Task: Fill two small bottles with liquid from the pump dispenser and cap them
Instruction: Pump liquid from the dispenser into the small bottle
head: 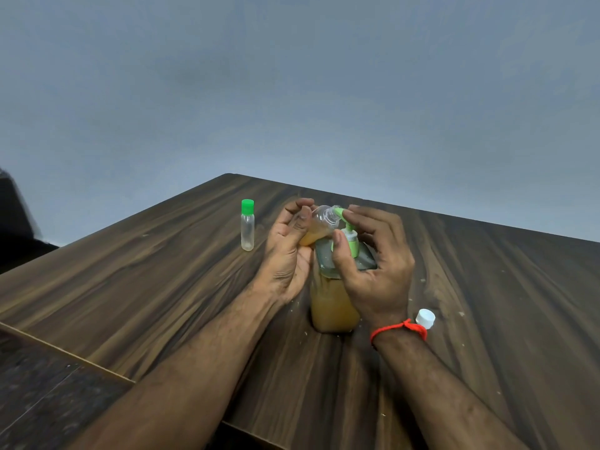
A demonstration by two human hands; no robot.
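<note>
While left grip (289, 241) grasps tilted bottle (319, 227) | right grip (370, 254) clasps pump dispenser (337, 287)

Left hand (289, 251) tilts bottle (319, 227) against pump spout (339, 213).

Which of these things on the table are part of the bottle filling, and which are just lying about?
Part of the job:
- pump dispenser
- open small bottle, held in the left hand
- green-capped bottle
- white cap
- right hand, on the pump

Just there:
- wooden table
- red wrist thread
</note>
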